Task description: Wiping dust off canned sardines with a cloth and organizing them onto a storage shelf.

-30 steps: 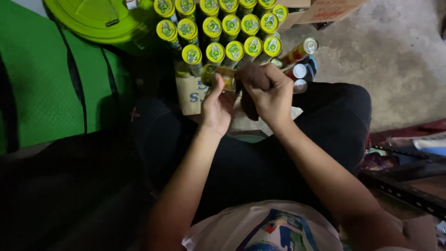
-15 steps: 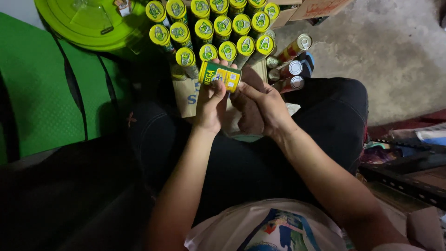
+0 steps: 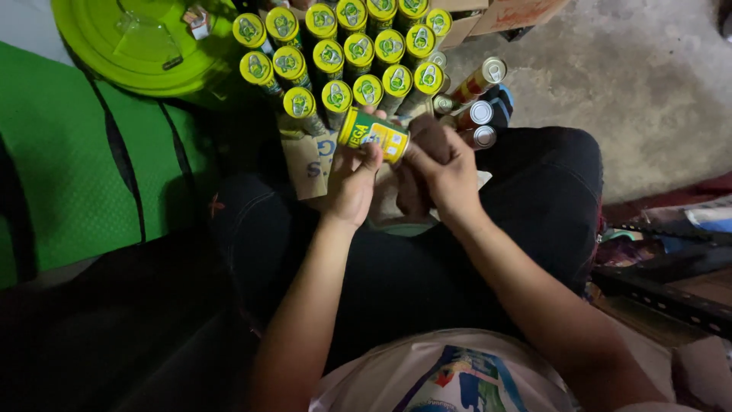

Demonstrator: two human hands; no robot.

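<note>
**Head cam: both hands on one small can, top centre of frame**

Head view looks straight down at someone sitting on the floor with dark trousers (image 3: 427, 275) filling the middle of the frame. Both hands are up near the top centre, and between them is a can (image 3: 374, 132), green and yellow, lying on its side with the yellow lid end pointing left. Left hand (image 3: 352, 183) grips it from below, thumb up against the body of the can. Right hand (image 3: 442, 169) is closed around the right end, fingers curled over it. So neither hand is loose, both are clamped on that same can.

Just above the hands there's a block of upright cans (image 3: 343, 46), all with yellow lids, packed in tight rows and touching each other. To the right of that block, a few cans (image 3: 480, 114) with silver tops, one of them red and tilted over. A brown cardboard piece (image 3: 309, 164) sits under the left hand, between the knees.

Upper left of the frame has a round lime-green lid (image 3: 130, 38) with a small clear packet on it, and below it a green mat (image 3: 69, 168) with black stripes. Upper right is bare grey concrete floor (image 3: 633, 84). Far right edge shows some dark clutter, too murky to make out.
</note>
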